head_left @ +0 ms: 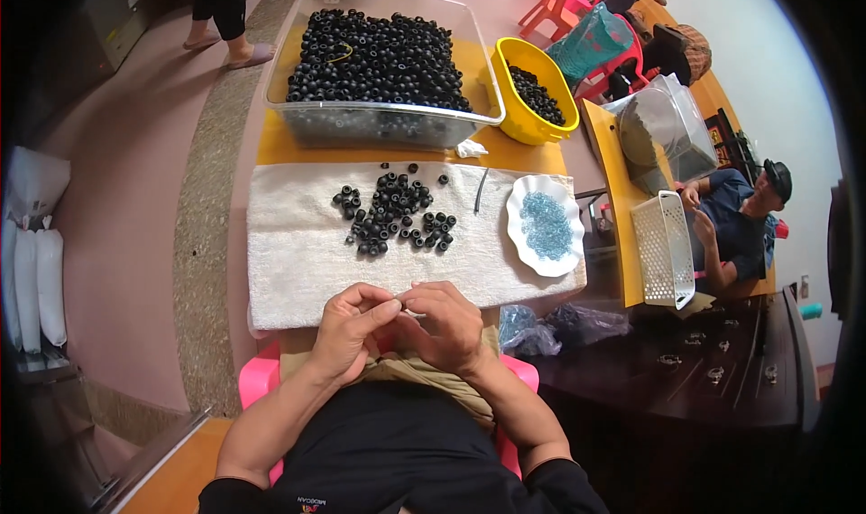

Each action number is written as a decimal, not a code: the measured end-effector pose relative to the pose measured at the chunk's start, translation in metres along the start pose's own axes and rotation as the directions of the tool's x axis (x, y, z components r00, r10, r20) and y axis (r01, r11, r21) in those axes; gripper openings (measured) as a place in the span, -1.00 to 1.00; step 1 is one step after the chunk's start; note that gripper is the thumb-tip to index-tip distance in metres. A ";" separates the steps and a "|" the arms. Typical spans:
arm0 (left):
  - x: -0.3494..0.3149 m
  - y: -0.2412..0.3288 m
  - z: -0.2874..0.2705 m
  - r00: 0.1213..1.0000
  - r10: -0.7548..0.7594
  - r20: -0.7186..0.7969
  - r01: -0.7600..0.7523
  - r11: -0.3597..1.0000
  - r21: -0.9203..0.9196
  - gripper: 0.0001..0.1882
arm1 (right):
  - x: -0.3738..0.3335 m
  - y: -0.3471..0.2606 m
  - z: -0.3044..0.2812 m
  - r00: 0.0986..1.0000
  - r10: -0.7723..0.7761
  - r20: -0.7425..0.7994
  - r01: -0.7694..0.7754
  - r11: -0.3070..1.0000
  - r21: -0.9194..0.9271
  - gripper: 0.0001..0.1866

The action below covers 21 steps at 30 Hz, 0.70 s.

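At the near edge of the white towel (pixel 298 279), my left hand (pixel 354 329) and my right hand (pixel 444 324) meet fingertip to fingertip. Both are closed in a pinch; whatever lies between the fingers is too small to make out. Beyond them a loose pile of round black parts with holes (pixel 392 203) lies on the towel. To the right stands a white scalloped plate (pixel 516 234) bearing many small, clear bluish pieces (pixel 547 228). A thin dark strip (pixel 481 191) rests between pile and plate.
Behind the towel stand a large clear bin (pixel 388 128) and a yellow tub (pixel 532 135), both holding black parts. A crumpled white tissue (pixel 470 148) lies by the bin. At right, a person (pixel 735 207) sits near a white perforated basket (pixel 663 248). Plastic bags (pixel 559 327) lie below the towel's right corner.
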<state>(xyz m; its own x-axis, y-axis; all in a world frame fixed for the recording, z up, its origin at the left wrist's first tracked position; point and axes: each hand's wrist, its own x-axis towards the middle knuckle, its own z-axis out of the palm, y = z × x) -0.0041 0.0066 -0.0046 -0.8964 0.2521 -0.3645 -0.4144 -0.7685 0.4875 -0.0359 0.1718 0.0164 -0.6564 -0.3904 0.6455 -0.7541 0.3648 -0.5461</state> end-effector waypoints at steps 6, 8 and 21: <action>0.001 -0.004 -0.004 0.999 0.015 -0.037 -0.013 0.997 0.073 -0.90 | -0.006 0.012 -0.031 0.995 0.057 0.079 -0.049 0.994 -0.100 -0.69; 0.001 -0.003 -0.004 0.999 0.012 -0.038 -0.009 0.997 0.080 -0.89 | -0.005 0.029 -0.060 0.991 0.112 0.073 -0.084 0.946 -0.314 -0.75; 0.000 -0.011 -0.002 0.998 0.055 -0.015 -0.051 0.985 0.166 -0.87 | 0.020 0.111 -0.135 0.837 0.524 0.159 -0.273 0.650 -0.709 -0.80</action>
<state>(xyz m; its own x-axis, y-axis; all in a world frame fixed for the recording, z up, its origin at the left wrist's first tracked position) 0.0010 0.0139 -0.0111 -0.9153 0.2012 -0.3490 -0.3882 -0.6720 0.6307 -0.1299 0.3183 0.0405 -0.9480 -0.2695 0.1692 -0.2953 0.9432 -0.1522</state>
